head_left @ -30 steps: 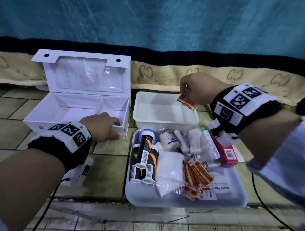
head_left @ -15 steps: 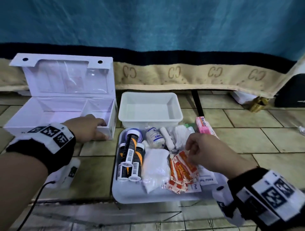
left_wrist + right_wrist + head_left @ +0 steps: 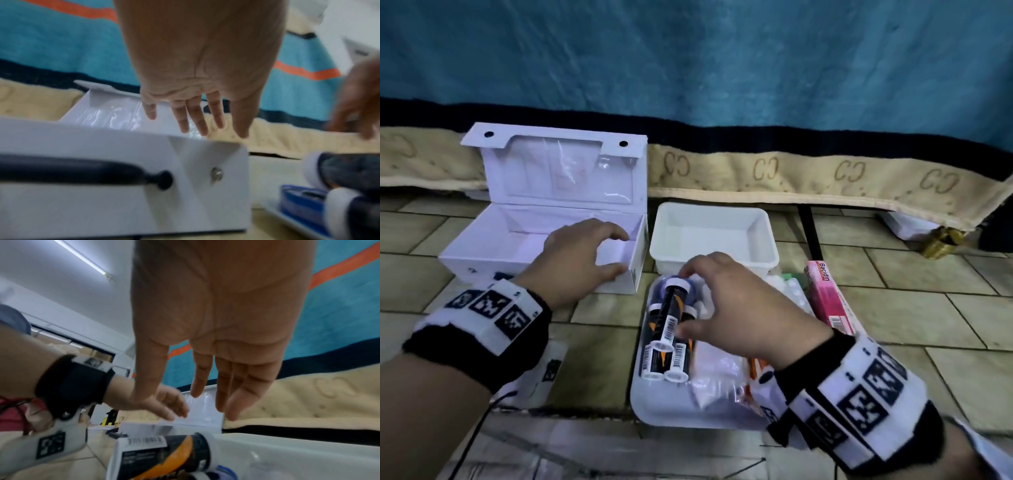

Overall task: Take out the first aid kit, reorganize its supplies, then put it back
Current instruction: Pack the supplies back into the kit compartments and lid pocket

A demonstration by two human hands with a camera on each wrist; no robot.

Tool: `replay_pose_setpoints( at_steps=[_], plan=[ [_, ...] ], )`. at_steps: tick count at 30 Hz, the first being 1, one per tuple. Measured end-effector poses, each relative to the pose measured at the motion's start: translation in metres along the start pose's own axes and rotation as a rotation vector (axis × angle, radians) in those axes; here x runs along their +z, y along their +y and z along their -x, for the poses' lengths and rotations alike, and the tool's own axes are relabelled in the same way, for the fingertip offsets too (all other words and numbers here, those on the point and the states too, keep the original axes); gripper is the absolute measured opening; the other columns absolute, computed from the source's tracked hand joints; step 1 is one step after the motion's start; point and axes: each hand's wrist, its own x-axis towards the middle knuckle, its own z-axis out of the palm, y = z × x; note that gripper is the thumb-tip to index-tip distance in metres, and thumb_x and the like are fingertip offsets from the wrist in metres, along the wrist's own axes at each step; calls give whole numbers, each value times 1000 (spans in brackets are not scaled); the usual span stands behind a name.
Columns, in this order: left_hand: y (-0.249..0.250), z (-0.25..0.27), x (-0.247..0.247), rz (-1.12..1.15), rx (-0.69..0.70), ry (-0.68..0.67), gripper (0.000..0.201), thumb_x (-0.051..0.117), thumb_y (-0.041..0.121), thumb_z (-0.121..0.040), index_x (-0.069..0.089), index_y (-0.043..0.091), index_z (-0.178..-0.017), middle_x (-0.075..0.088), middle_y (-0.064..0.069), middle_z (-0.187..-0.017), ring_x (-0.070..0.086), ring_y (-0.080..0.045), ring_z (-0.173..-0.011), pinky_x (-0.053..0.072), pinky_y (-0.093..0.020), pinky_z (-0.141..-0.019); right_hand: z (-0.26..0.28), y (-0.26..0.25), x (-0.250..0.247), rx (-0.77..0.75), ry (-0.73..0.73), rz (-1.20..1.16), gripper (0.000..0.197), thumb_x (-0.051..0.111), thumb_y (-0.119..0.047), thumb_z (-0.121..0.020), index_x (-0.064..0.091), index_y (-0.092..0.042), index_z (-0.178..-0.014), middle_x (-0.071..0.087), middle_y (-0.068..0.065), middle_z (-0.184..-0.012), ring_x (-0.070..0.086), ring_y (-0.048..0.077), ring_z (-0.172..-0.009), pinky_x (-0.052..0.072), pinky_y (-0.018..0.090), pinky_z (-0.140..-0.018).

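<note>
The white first aid box [image 3: 482,246] lies open on the tiled floor at the left, lid upright, both compartments bare. My left hand [image 3: 616,253] hovers over its right compartment with fingers spread, and in the left wrist view that hand [image 3: 195,116] holds nothing above the box [image 3: 102,203]. Three black-and-orange tubes [image 3: 671,315] are stacked at the left of the supply tray [image 3: 654,407]. My right hand [image 3: 688,301] is spread just over the top tube. The right wrist view shows its fingers [image 3: 224,402] straight above that tube [image 3: 164,456], not gripping it.
An empty white tub [image 3: 712,236] stands behind the tray. A pink Bacidin carton [image 3: 825,294] lies at the tray's right edge. Gauze packets [image 3: 715,373] and orange plaster strips [image 3: 753,370] fill the tray's middle. A beige-edged blanket [image 3: 825,171] hangs behind everything.
My right hand left the plaster strips and moved left over the tubes. My left hand lifted off the box's front wall and spread over the right compartment.
</note>
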Motion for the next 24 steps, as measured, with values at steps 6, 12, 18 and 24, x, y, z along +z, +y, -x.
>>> replay_pose_setpoints(
  at_steps=[6, 12, 18, 24],
  plan=[
    [19, 48, 7, 220, 135, -164, 39, 70, 34, -80, 47, 48, -109, 50, 23, -113, 46, 1, -112, 39, -27, -98, -20, -10, 24, -26, -218, 238, 75, 77, -43, -67, 42, -24, -131, 39, 6, -132, 37, 27, -125, 40, 40, -101],
    [30, 63, 20, -71, 130, -418, 95, 71, 60, -64, 23, 36, -143, 33, 16, -142, 28, -5, -132, 25, -32, -112, -18, -5, 21, 2, -127, 98, 61, 79, -36, -65, 46, -28, -116, 40, -3, -112, 42, 18, -112, 44, 33, -94],
    [38, 65, 32, -248, 143, -391, 102, 69, 66, -60, 17, 34, -142, 28, 16, -143, 25, -7, -132, 20, -34, -109, 1, 11, -10, 34, -38, -13, 79, 81, -37, -63, 40, -27, -130, 41, -8, -119, 44, 9, -112, 40, 20, -92],
    [42, 64, 32, -230, 115, -327, 91, 69, 60, -54, 26, 34, -130, 37, 20, -127, 36, -3, -122, 25, -29, -98, 20, 28, -16, 53, -36, -79, 82, 81, -33, -63, 36, -35, -132, 37, -18, -119, 40, -1, -104, 34, 3, -73]
  ],
)
